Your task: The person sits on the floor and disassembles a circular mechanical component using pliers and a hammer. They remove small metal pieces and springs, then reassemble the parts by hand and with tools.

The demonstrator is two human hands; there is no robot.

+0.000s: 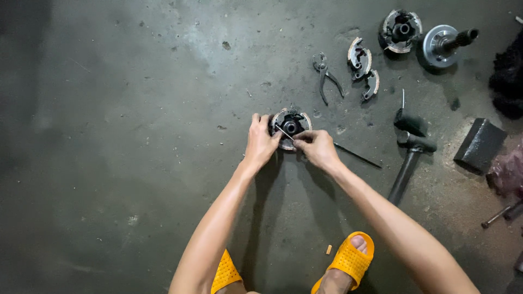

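A round metal clutch assembly (291, 126) with curved shoes lies on the concrete floor. My left hand (259, 142) grips its left rim and steadies it. My right hand (317, 148) holds a thin metal tool (284, 132) whose tip points into the middle of the assembly. A long dark rod (357, 155) lies on the floor just right of my right hand; whether it is part of the held tool I cannot tell.
Pliers (325, 73), loose clutch shoes (364, 66), a second clutch assembly (401, 30) and a hub with a shaft (444, 43) lie at the upper right. A hammer (409, 158) and a dark block (479, 145) sit to the right. My yellow sandals (348, 260) are below.
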